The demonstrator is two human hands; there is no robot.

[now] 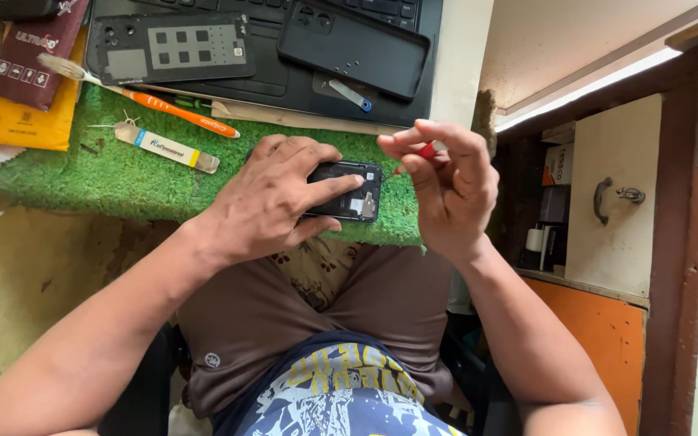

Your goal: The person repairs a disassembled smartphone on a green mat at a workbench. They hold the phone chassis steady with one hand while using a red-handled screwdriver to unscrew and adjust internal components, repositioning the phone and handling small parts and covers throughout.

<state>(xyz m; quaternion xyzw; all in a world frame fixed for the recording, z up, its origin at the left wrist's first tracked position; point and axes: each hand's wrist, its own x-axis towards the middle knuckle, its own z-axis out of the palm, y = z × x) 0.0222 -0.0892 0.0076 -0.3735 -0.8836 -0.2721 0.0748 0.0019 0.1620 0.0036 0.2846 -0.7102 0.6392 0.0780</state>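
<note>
While your left hand presses down on the opened black phone at the near edge of the green turf mat, hiding most of it, your right hand pinches a small red-handled tool whose tip is concealed behind your fingers.

Opened black phone on green mat

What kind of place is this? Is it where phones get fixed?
Probably a small phone repair bench. The left hand steadies an opened phone on a green mat, with a removed back cover and an orange brush nearby.
</note>
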